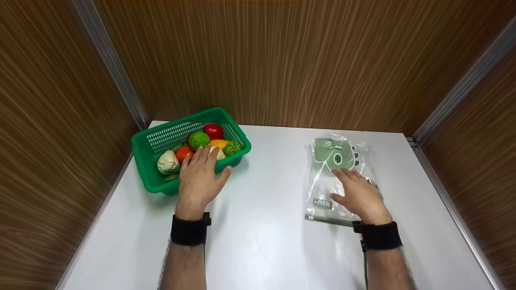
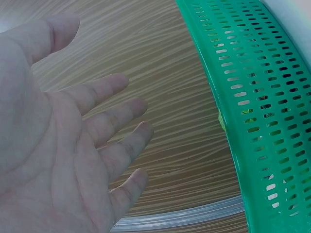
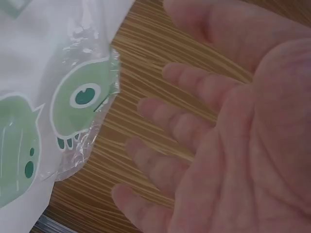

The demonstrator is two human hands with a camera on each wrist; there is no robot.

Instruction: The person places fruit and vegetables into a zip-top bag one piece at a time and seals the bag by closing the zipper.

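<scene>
Hovering wide, holding nothing: left grip (image 1: 199, 179) over near side of green basket (image 1: 148, 158) at left of tabletop (image 1: 262, 193), right grip (image 1: 359, 195) over clear bag (image 1: 327, 155) at right. Bag looks light, limp, slippery; best pinched at green strip (image 1: 331, 220). Basket seems stiff; best held by rim (image 1: 138, 161).

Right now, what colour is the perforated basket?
Green; the perforated basket shows best in the head view.

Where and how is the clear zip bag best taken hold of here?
Probably by the green zip strip along its near edge, pinched by the right hand coming from the person's side: the clear zip bag lies flat, and that narrow strip faces the person.
</scene>
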